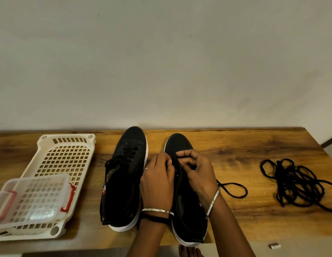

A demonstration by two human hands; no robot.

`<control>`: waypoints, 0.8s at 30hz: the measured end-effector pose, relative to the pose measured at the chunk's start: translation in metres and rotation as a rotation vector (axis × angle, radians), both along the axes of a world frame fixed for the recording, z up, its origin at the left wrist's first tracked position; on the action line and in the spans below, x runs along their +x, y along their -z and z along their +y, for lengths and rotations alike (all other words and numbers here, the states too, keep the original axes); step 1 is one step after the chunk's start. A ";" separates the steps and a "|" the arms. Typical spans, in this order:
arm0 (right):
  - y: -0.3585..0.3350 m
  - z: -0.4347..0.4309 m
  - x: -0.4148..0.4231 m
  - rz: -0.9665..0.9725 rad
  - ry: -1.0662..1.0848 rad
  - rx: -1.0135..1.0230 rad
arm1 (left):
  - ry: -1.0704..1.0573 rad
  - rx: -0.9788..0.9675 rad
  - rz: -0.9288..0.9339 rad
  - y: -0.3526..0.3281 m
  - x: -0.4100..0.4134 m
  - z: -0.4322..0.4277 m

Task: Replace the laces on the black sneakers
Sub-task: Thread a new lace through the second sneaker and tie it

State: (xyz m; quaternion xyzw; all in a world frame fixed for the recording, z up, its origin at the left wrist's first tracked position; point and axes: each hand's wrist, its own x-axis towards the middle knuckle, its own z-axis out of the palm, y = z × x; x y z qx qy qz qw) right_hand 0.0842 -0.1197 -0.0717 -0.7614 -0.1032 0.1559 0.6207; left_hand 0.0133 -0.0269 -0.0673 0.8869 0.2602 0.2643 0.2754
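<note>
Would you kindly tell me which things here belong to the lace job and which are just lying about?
Job: left sneaker, laced; right sneaker; the lace that left hand and right hand thread into it; heap of black laces.
Lying about: white basket; clear box resting on it; small object on the floor.

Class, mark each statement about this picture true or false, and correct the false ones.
1. The left hand and the right hand are both at the right sneaker. True.
2. The left sneaker has no lace. False: a black lace is threaded through it.
3. A lace pile lies right of both sneakers. True.
4. The basket stands between the sneakers. False: it sits left of them on the table.
</note>
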 end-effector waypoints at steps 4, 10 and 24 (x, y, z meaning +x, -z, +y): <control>0.001 -0.003 0.004 -0.037 -0.079 -0.039 | -0.073 -0.067 -0.142 -0.015 -0.001 0.000; 0.002 -0.003 0.003 -0.122 -0.067 -0.116 | -0.146 -0.574 -0.572 -0.064 -0.012 0.025; 0.005 -0.001 0.003 -0.326 -0.048 -0.251 | 0.222 0.026 0.153 -0.068 -0.037 0.052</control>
